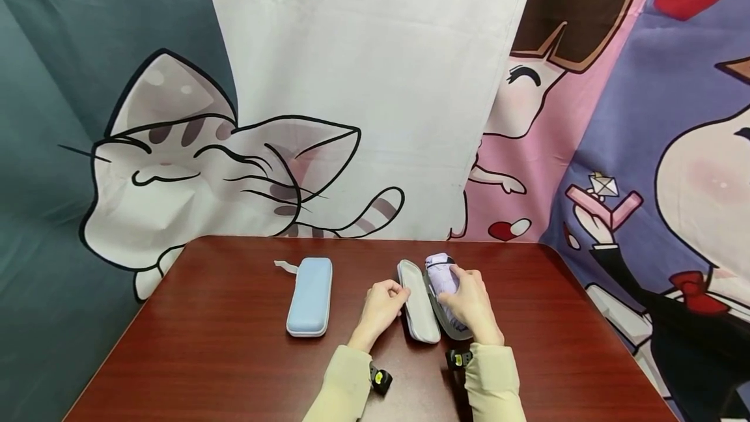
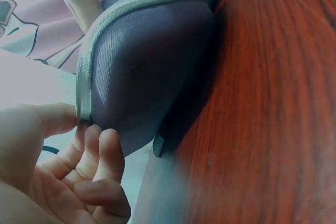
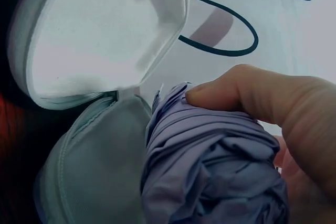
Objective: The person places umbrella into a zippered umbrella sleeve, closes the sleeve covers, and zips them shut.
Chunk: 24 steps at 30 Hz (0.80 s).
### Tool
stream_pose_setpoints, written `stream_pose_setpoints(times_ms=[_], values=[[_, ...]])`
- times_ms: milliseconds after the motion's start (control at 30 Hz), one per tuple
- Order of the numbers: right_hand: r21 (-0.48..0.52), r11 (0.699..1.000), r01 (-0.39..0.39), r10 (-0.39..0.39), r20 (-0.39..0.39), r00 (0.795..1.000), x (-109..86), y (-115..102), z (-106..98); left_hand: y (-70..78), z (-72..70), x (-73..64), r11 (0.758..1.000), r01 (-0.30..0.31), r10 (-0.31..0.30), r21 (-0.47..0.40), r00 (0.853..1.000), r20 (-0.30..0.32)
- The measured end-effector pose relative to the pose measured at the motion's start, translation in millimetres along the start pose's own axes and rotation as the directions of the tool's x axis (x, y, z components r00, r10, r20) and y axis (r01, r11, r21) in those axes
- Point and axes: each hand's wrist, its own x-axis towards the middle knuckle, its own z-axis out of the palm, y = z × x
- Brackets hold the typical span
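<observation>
Pinching open case's edge (image 2: 84, 80), left hand (image 1: 379, 308)

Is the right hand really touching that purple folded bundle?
Touching. The right wrist view shows the right hand with its thumb pressed against the pleated cloth of the purple bundle.

Low in the head view, the table (image 1: 205, 357) is showing glossy wood grain. Right of centre, the lilac bundle (image 1: 438, 276) is looking like creased matt cloth, the open case (image 1: 420, 308) smooth-lined. Above, the backdrop (image 1: 375, 70) is showing wrinkled fabric.
</observation>
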Motion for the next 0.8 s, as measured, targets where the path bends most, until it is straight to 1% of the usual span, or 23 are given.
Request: stream_pose_setpoints(times_ms=[233,367,500,667,800], values=[[-0.030,0.999,0.026,-0.026,0.016,1.000,-2.4,1.8,0.6,-0.7,-1.2,0.0,1.000,-0.005,0.005,-0.025,1.000,-0.003],[-0.046,0.998,0.036,-0.035,0.028,0.999,-3.3,1.6,-2.9,-0.3,-0.8,0.7,0.999,-0.009,0.009,-0.042,1.000,-0.010],[-0.071,0.996,0.047,-0.043,0.049,0.998,-3.7,2.4,-6.1,0.8,-0.6,1.2,0.999,-0.013,0.012,-0.037,1.000,-0.017],[-0.091,0.995,0.032,-0.027,0.055,0.998,-4.3,4.1,-5.9,0.9,0.2,1.6,0.999,-0.023,0.022,-0.027,1.000,-0.016],[-0.081,0.997,0.019,-0.015,0.044,0.999,-5.0,5.0,-2.5,1.4,1.2,0.9,0.999,-0.031,0.030,-0.038,0.999,-0.016]])
